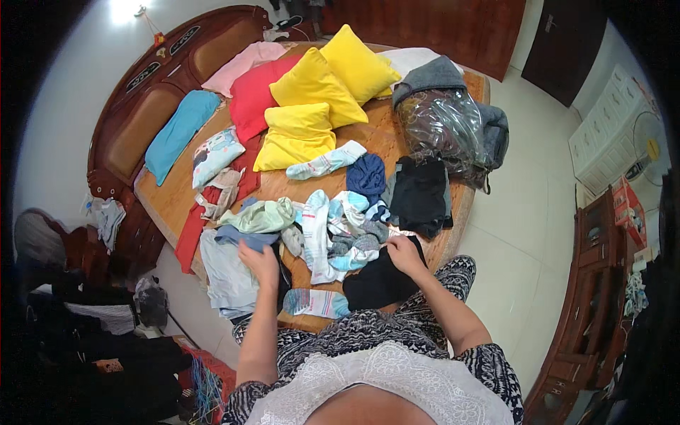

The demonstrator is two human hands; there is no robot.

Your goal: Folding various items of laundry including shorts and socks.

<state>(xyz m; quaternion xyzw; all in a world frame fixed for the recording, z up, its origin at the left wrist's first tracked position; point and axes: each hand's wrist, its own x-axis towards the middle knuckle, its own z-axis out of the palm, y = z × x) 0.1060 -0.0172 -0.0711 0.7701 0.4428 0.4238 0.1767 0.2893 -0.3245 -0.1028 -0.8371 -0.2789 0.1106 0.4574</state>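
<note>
My left hand (258, 264) is at the lower edge of a blue-grey cloth (254, 240), over a stack of folded pale garments (226, 279); whether its fingers pinch the cloth is unclear. Above that cloth lies a crumpled light-green garment (260, 215). My right hand (406, 256) rests at the upper edge of a black garment (372, 284) spread near my lap, its grip hard to make out. Between the hands is a heap of socks: a long white-and-blue sock (317, 239) and several grey socks (366, 241). Closest to me lies a folded striped sock (317, 303).
Beyond the socks are a navy cloth bundle (366, 174), folded black clothes (421, 195) and another long sock (326, 161). Yellow cushions (313, 85), a red pillow (260, 93) and a blue pillow (182, 133) lie farther up the bed. A plastic-wrapped bundle (443, 122) sits by the right edge.
</note>
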